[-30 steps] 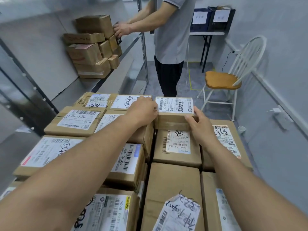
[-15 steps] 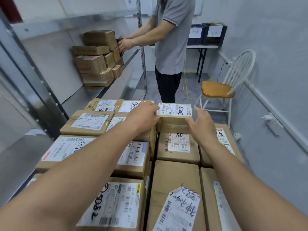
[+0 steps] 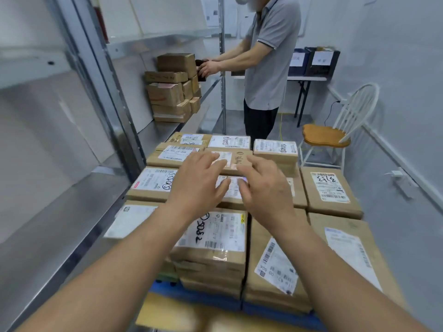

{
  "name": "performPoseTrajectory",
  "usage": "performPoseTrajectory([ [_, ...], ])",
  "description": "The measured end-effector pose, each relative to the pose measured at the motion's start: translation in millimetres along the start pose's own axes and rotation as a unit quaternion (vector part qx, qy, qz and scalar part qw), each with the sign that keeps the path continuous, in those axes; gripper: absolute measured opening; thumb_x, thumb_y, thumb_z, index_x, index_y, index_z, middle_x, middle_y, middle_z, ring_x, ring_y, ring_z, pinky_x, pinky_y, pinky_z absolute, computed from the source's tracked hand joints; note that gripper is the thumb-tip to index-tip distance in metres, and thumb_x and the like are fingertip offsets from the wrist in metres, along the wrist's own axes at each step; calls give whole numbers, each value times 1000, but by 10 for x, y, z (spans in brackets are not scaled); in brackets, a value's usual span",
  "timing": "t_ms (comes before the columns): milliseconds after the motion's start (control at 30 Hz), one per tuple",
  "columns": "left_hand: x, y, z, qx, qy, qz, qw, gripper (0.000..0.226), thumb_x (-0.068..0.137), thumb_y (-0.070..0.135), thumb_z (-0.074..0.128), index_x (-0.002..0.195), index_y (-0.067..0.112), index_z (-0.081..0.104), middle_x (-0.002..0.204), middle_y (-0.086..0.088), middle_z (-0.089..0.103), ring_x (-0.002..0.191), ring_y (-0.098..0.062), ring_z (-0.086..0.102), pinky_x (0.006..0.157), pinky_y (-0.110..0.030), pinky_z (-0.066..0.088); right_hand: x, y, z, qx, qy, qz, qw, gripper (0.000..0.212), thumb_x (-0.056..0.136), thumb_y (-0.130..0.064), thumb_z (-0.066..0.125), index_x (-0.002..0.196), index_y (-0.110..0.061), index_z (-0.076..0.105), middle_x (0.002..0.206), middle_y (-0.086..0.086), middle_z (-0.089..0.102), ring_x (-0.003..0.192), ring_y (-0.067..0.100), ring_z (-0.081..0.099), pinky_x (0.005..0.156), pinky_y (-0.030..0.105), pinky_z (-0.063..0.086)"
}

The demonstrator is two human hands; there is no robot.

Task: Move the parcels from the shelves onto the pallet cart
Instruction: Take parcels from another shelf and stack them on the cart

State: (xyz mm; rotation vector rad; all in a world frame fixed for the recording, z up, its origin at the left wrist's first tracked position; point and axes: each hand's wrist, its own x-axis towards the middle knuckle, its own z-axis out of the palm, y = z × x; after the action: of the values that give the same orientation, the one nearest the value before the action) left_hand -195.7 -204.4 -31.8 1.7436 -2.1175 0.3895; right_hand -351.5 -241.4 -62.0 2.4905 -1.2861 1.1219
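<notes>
Several brown cardboard parcels with white labels are stacked on the blue pallet cart (image 3: 191, 297) in front of me. The small labelled parcel (image 3: 275, 152) sits on top at the far right of the stack, with nothing touching it. My left hand (image 3: 196, 185) and my right hand (image 3: 263, 190) hover side by side above the middle of the stack, fingers spread, holding nothing. More parcels (image 3: 172, 89) are piled on the metal shelf (image 3: 165, 130) at the far left.
Another person (image 3: 266, 68) in a grey shirt stands beyond the cart, hands on the shelf parcels. A white chair (image 3: 335, 137) with a wooden seat stands at the right. A table (image 3: 306, 79) with dark bins is at the back. Near shelf boards on the left hold nothing.
Both my hands have let go of the small parcel at the far right of the stack and pulled back toward me, fingers opening. The view has risen and drawn back.
</notes>
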Motion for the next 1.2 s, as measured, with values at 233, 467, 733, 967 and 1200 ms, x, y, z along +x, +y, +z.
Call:
performPoseTrajectory([
  [233, -906, -83, -300, 29, 52, -106, 993, 50, 83, 40, 45, 114, 6, 64, 119, -15, 62, 113, -34, 57, 103, -52, 36, -267, -719, -86, 33, 9, -89, 995, 33, 82, -25, 49, 103, -10, 71, 113, 14, 65, 96, 33, 64, 76, 42, 51],
  [467, -1821, 101, -538, 67, 63, -253, 963, 58, 83, 45, 42, 121, 6, 61, 127, -15, 58, 121, -35, 52, 108, -50, 28, -683, -1195, -170, 92, 8, -149, 984, 31, 81, -24, 54, 103, -9, 70, 115, 18, 63, 95, 38, 62, 79, 47, 51],
  [733, -2723, 656, -700, 126, 105, -320, 933, 57, 82, 45, 46, 121, 6, 61, 126, -18, 59, 119, -33, 52, 108, -43, 22, -1300, -1485, -471, 138, 27, -198, 970, 33, 78, -28, 58, 104, -11, 70, 115, 17, 63, 96, 35, 62, 81, 44, 50],
  [967, -3449, 902, -974, 181, 91, -400, 894, 64, 82, 48, 45, 129, 5, 54, 135, -20, 52, 124, -37, 49, 111, -44, 18, -1713, -1957, -571, 190, 16, -251, 949, 43, 81, -38, 51, 112, -12, 68, 121, 17, 61, 100, 33, 61, 87, 42, 44],
  [1200, -4131, 1055, -1375, 227, 88, -483, 841, 67, 83, 50, 43, 133, 5, 51, 136, -20, 50, 126, -37, 48, 111, -43, 16, -1965, -2622, -681, 263, 13, -307, 915, 43, 81, -39, 53, 110, -12, 70, 121, 18, 62, 97, 35, 61, 90, 41, 39],
])
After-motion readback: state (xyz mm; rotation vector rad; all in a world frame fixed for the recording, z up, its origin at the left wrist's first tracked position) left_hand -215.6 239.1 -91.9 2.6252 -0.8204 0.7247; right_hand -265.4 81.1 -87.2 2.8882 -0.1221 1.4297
